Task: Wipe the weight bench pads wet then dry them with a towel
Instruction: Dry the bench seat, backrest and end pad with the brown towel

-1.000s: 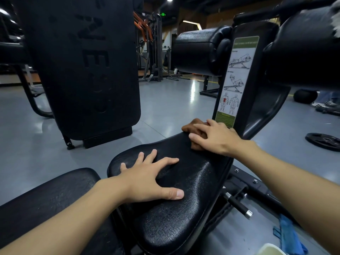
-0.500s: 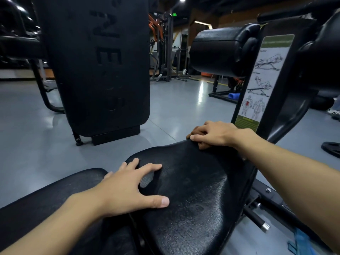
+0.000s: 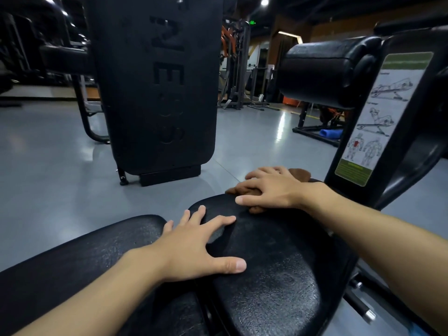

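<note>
left hand (image 3: 194, 248): released, fingers spread, palm down on the near left edge of the seat pad (image 3: 271, 282), where it meets the long pad (image 3: 80, 258) beside it. it holds nothing.

right hand (image 3: 271, 190): laid flat over a brown cloth (image 3: 300, 172), fingers stretched across it rather than clenched round it - pressing it onto the far edge of the seat pad. bunched cloth shows beyond the knuckles and under the fingertips.

seat pad: black, textured, with a dull sheen on its surface; whether that is moisture or light cannot be told.

surroundings: an upright post with an exercise chart sticker (image 3: 378, 117) rises just behind the right hand, with a black roller pad (image 3: 322, 76) to its left. a tall black panel (image 3: 157, 81) with cut-out letters stands on the grey floor (image 3: 48, 170) - well apart from the pads. a blue roll (image 3: 331, 133) lies farther back under a frame.
</note>
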The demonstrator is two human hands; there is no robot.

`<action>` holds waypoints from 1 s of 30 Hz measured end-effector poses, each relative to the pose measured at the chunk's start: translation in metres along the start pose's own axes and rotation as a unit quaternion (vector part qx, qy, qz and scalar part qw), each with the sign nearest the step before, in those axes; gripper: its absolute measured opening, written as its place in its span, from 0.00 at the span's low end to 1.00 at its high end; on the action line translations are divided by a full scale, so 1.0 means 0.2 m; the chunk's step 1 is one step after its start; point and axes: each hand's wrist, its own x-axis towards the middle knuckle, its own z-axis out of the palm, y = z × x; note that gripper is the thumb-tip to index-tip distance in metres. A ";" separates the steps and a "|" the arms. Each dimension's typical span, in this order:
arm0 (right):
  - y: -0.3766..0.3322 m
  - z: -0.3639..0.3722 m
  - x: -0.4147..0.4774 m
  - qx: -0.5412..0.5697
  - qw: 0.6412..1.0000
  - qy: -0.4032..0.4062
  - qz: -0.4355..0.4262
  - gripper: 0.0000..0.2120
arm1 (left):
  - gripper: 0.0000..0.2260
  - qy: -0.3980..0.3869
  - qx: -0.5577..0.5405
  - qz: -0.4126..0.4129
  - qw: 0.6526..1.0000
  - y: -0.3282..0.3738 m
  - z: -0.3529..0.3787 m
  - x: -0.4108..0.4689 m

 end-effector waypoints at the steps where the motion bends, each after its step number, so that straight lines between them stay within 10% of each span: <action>1: 0.02 -0.01 -0.02 -0.015 1.000 0.001 0.002 0.34 | 0.41 0.000 -0.004 0.001 1.000 0.00 0.00 0.00; 8: 0.16 0.09 -0.24 0.038 0.996 0.074 0.013 0.37 | 0.40 -0.019 0.003 0.012 1.000 0.04 -0.10 0.03; 11: 0.17 0.13 -0.25 0.047 0.993 0.106 0.010 0.36 | 0.37 0.099 0.024 0.045 0.994 0.11 -0.21 0.18; 17: 0.20 0.15 -0.31 0.170 0.900 0.390 0.098 0.23 | 0.26 0.103 -0.183 0.156 0.965 0.34 -0.12 0.62; 22: 0.31 0.24 -0.52 0.095 0.953 0.196 0.208 0.35 | 0.28 0.053 -0.082 0.159 0.983 0.35 -0.09 0.74; 30: 0.32 0.24 -0.52 0.150 0.941 0.249 0.175 0.39 | 0.24 -0.007 -0.151 0.224 0.963 0.59 -0.13 1.00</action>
